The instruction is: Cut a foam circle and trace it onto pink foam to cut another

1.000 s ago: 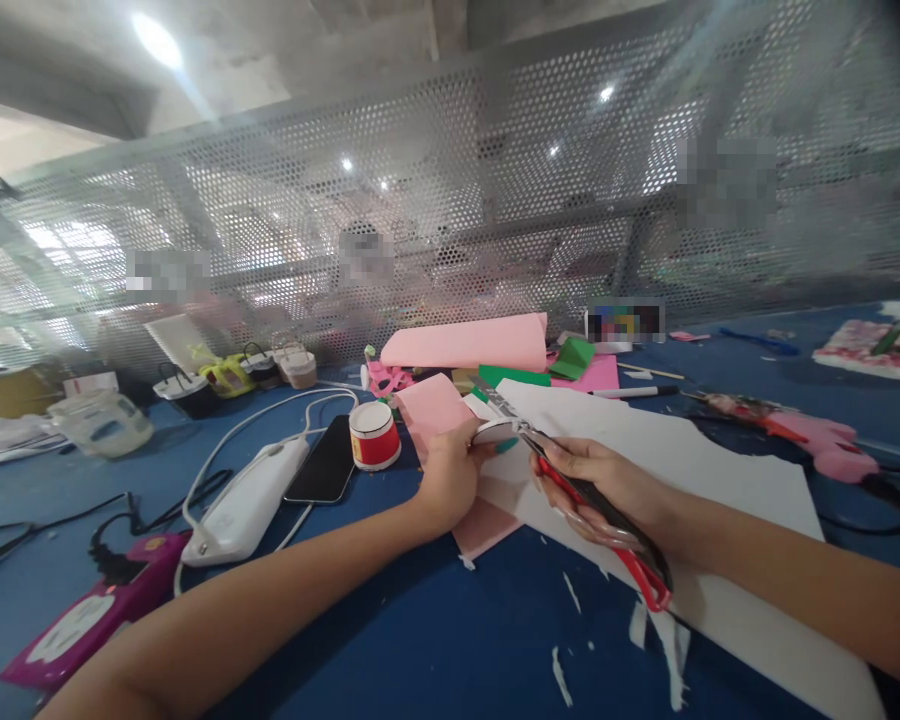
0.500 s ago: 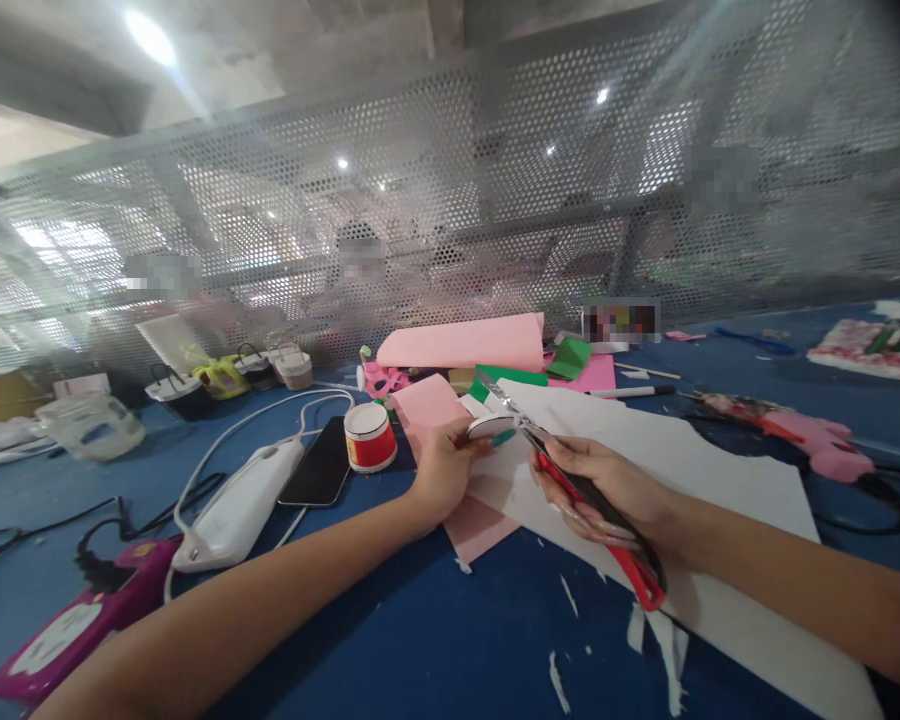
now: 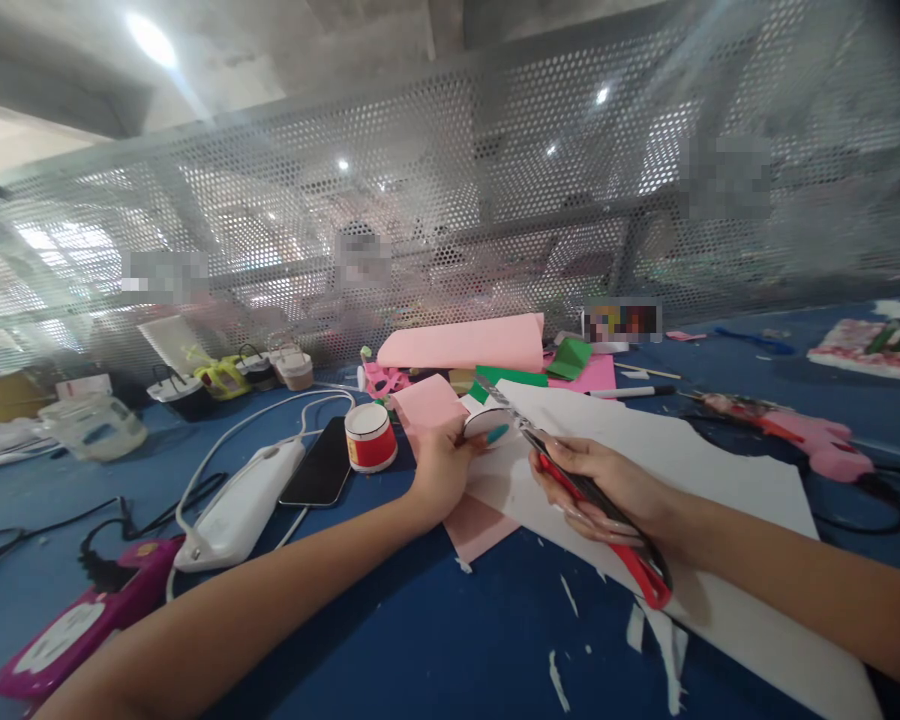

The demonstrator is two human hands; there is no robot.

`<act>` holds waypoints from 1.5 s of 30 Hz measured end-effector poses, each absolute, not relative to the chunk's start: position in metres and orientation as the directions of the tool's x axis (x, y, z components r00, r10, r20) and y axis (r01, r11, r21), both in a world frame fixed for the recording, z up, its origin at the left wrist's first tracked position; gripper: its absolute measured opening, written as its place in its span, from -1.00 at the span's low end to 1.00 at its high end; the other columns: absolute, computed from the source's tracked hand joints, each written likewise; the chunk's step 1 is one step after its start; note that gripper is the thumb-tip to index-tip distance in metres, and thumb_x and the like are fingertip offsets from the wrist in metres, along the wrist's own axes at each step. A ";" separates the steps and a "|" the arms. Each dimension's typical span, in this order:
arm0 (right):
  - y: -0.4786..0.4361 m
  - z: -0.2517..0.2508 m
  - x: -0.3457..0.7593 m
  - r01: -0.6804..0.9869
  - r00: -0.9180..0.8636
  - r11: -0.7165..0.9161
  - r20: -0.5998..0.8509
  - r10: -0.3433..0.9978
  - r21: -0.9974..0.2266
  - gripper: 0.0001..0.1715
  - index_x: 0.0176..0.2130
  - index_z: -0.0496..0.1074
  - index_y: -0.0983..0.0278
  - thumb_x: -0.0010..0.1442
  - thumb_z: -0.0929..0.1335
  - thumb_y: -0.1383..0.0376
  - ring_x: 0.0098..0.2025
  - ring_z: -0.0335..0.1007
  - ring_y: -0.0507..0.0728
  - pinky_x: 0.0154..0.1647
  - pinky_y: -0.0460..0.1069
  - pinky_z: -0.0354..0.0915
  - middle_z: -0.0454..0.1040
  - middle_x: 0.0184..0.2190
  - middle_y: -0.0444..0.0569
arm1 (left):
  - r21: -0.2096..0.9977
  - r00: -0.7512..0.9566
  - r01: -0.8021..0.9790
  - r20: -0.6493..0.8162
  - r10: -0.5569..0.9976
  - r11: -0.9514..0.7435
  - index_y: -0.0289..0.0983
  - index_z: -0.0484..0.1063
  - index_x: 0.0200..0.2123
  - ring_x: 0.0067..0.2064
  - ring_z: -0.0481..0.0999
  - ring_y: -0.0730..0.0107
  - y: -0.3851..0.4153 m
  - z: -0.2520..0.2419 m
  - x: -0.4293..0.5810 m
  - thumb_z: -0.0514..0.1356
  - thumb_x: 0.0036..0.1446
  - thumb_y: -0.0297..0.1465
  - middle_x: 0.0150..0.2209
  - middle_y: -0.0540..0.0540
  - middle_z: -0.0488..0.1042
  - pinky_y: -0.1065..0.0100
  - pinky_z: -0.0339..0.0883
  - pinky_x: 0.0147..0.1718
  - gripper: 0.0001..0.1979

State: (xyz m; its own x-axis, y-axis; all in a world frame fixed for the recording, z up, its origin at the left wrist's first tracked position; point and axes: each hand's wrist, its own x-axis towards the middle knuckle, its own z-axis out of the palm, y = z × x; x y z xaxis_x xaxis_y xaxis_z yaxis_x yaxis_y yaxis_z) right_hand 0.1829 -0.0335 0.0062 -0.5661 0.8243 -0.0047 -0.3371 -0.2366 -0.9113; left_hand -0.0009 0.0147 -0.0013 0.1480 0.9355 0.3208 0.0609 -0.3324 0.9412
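Between the thumb and fingers of my left hand (image 3: pixel 442 465) is a small white paper disc (image 3: pixel 484 424) with a dark line along its edge. My right hand (image 3: pixel 596 490) is wrapped around the red and black handles of a pair of scissors (image 3: pixel 521 424). Their blades point up and left, just right of the disc. Below both hands lie a large white paper sheet (image 3: pixel 727 490) and a pink paper piece (image 3: pixel 480 530). A red and white paper cup (image 3: pixel 371 438) stands upside down left of my left hand.
Left of the cup lie a phone (image 3: pixel 316 462), a white power strip (image 3: pixel 240 510) with cables and a purple device (image 3: pixel 82 625). A pink glue gun (image 3: pixel 802 430) rests at the right. Rolled pink paper (image 3: pixel 461 343) lies before a perforated metal screen (image 3: pixel 420 220). White scraps (image 3: pixel 667 650) lie in front.
My left hand has turned the disc slightly, so more of its face and a teal fingernail show. The scissors have shifted a little and their blades now stand apart from the disc.
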 end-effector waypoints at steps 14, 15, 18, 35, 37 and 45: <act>-0.034 0.007 0.182 -0.339 -0.572 -0.236 0.000 0.820 -0.911 -0.66 -0.44 0.33 0.32 0.23 0.27 0.12 -0.91 -0.11 -0.14 -0.92 -0.21 -0.05 0.30 -0.74 -0.22 | 0.915 0.162 0.160 0.345 0.925 -0.369 -0.32 0.49 -0.37 -0.37 0.41 0.37 0.013 -0.001 -0.001 0.20 -0.07 -0.46 -0.45 -0.04 0.48 0.38 0.30 -0.36 -0.86; -0.034 0.007 0.182 -0.334 -0.569 -0.235 -0.003 0.822 -0.913 -0.66 -0.44 0.33 0.31 0.23 0.27 0.12 -0.91 -0.11 -0.14 -0.92 -0.21 -0.05 0.31 -0.73 -0.22 | 0.921 0.148 0.148 0.339 0.929 -0.359 -0.33 0.48 -0.37 -0.36 0.42 0.35 0.015 -0.003 -0.001 0.20 -0.07 -0.43 -0.46 -0.04 0.47 0.36 0.31 -0.34 -0.86; -0.033 0.006 0.182 -0.322 -0.567 -0.234 -0.011 0.824 -0.917 -0.68 -0.42 0.33 0.32 0.23 0.27 0.13 -0.90 -0.11 -0.14 -0.92 -0.20 -0.06 0.31 -0.72 -0.22 | 0.928 0.129 0.138 0.329 0.935 -0.346 -0.34 0.46 -0.36 -0.34 0.42 0.33 0.019 -0.007 -0.003 0.21 -0.06 -0.39 -0.46 -0.03 0.45 0.33 0.33 -0.29 -0.83; -0.039 0.008 0.177 -0.323 -0.506 -0.206 -0.016 0.863 -0.924 -0.70 -0.44 0.32 0.30 0.21 0.29 0.15 -0.89 -0.04 -0.12 -0.91 -0.21 0.00 0.33 -0.76 -0.20 | 0.847 0.167 0.301 0.406 0.899 -0.438 -0.32 0.49 -0.36 -0.37 0.42 0.33 0.008 0.001 -0.001 0.16 -0.01 -0.44 -0.43 -0.06 0.52 0.36 0.27 -0.37 -0.87; -0.038 0.008 0.177 -0.321 -0.508 -0.211 -0.020 0.861 -0.923 -0.69 -0.45 0.32 0.30 0.20 0.29 0.14 -0.89 -0.06 -0.11 -0.92 -0.20 -0.01 0.32 -0.77 -0.21 | 0.874 0.144 0.262 0.383 0.912 -0.408 -0.33 0.47 -0.34 -0.36 0.42 0.35 0.009 0.002 0.000 0.16 -0.01 -0.44 -0.42 -0.05 0.50 0.36 0.29 -0.35 -0.85; -0.037 0.006 0.179 -0.321 -0.499 -0.215 -0.029 0.866 -0.922 -0.70 -0.40 0.31 0.31 0.23 0.27 0.13 -0.89 -0.06 -0.12 -0.92 -0.20 -0.03 0.33 -0.75 -0.21 | 0.904 0.127 0.171 0.373 0.919 -0.391 -0.31 0.46 -0.28 -0.32 0.42 0.37 0.013 -0.003 -0.001 0.15 -0.02 -0.44 -0.37 -0.05 0.49 0.36 0.32 -0.31 -0.81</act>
